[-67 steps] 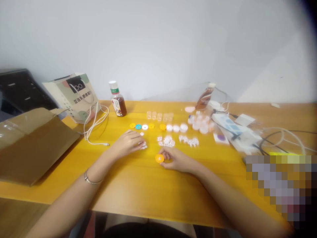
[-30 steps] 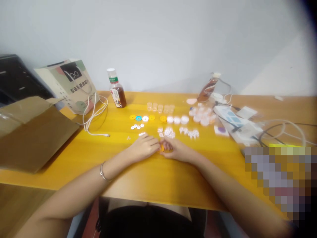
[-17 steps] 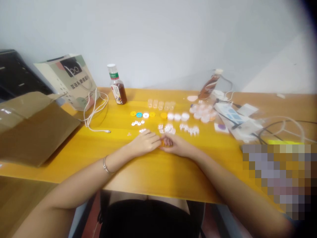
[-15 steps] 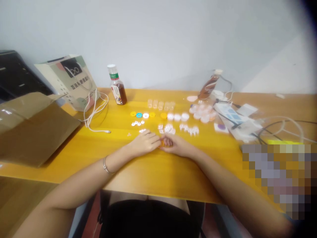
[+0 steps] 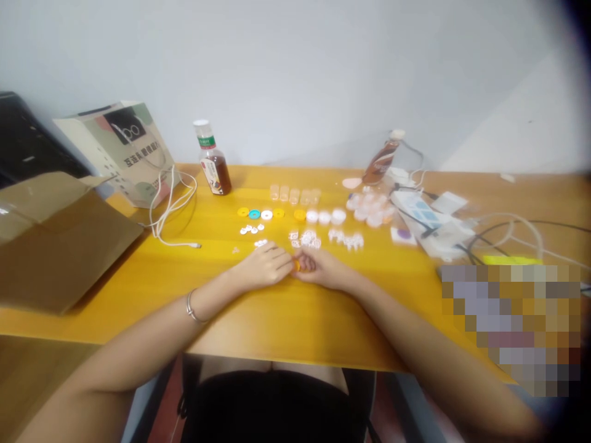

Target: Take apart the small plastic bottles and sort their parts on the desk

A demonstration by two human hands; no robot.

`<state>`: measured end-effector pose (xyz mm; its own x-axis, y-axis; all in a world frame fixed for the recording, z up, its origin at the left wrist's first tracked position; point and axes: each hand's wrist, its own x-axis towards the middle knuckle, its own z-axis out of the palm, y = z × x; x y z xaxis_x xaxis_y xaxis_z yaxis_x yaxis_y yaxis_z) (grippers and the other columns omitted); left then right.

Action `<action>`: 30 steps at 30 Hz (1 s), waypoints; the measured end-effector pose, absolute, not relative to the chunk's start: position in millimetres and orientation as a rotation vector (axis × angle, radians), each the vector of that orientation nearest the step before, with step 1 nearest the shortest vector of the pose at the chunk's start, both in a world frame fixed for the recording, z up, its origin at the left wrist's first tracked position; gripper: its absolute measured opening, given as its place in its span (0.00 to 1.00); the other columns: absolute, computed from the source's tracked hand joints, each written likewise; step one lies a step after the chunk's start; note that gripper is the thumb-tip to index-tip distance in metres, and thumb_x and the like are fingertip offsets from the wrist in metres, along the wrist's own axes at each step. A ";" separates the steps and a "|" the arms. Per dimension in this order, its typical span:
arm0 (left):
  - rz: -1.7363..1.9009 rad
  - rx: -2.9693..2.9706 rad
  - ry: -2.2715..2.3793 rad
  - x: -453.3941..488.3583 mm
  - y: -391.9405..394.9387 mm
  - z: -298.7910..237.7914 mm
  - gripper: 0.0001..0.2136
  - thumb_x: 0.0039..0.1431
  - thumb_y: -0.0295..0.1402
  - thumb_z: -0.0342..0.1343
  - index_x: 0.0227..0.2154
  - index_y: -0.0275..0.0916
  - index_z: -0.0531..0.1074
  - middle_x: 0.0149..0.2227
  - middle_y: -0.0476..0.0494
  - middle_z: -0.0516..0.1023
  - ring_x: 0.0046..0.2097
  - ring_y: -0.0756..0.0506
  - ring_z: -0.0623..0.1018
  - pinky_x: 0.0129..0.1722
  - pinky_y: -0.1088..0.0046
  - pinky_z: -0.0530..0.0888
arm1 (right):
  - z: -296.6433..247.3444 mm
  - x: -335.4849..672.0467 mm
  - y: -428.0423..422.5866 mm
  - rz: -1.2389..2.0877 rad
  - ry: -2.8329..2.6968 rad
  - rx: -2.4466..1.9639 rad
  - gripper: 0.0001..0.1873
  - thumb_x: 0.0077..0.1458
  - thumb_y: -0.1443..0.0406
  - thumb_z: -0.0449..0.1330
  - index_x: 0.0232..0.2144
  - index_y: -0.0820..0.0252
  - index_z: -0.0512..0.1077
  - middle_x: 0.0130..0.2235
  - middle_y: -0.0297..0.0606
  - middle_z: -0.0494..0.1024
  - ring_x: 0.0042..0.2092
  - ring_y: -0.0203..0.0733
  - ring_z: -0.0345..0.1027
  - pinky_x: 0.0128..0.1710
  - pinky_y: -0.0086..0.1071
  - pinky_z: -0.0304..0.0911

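My left hand [image 5: 263, 269] and my right hand [image 5: 321, 270] meet at the middle of the yellow table [image 5: 286, 320], fingers curled together around a small orange disc [image 5: 298, 266], mostly hidden between them. Just beyond my fingers lie small white pieces [image 5: 252, 229], clear bits [image 5: 305, 237] and a row of coloured rings and caps [image 5: 277, 213]. Farther back stand several small clear cups [image 5: 293, 194].
A brown cardboard box [image 5: 55, 246] lies at the left. Behind it stand a paper bag [image 5: 122, 151], a white cable [image 5: 168, 206] and a tea bottle [image 5: 211, 161]. A tilted bottle [image 5: 379, 161], white devices [image 5: 427, 215] and cables [image 5: 508, 231] crowd the right.
My left hand left the white pieces and joined my right hand on the orange disc. Since then both hands stay pressed together; the view shifted slightly.
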<state>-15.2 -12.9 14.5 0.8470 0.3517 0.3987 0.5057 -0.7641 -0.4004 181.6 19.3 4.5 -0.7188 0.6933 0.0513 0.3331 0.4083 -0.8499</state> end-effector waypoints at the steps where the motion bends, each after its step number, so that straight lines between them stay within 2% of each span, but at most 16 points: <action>1: -0.410 -2.529 -0.630 -16.0 -12.5 14.6 0.08 0.62 0.26 0.44 0.33 0.35 0.68 0.30 0.45 0.74 0.31 0.50 0.70 0.34 0.71 0.61 | 4.8 181.7 19.0 1.237 -2.274 -0.876 0.13 0.46 0.60 0.59 0.31 0.59 0.61 0.23 0.26 0.59 0.24 0.31 0.54 0.24 0.26 0.53; 20: -0.323 -2.517 -0.459 -18.9 -12.3 16.9 0.07 0.61 0.25 0.45 0.33 0.35 0.68 0.30 0.46 0.72 0.31 0.50 0.69 0.34 0.71 0.63 | 3.8 183.2 19.0 1.141 -2.350 -0.861 0.12 0.44 0.62 0.60 0.29 0.59 0.61 0.23 0.27 0.59 0.25 0.31 0.53 0.24 0.27 0.52; 30: -0.380 -2.607 -0.538 -17.9 -12.4 17.7 0.09 0.61 0.25 0.44 0.33 0.37 0.69 0.30 0.46 0.73 0.32 0.51 0.69 0.35 0.71 0.61 | 5.5 182.8 18.1 1.155 -2.349 -0.853 0.12 0.44 0.62 0.60 0.30 0.59 0.61 0.23 0.27 0.58 0.26 0.31 0.53 0.25 0.27 0.53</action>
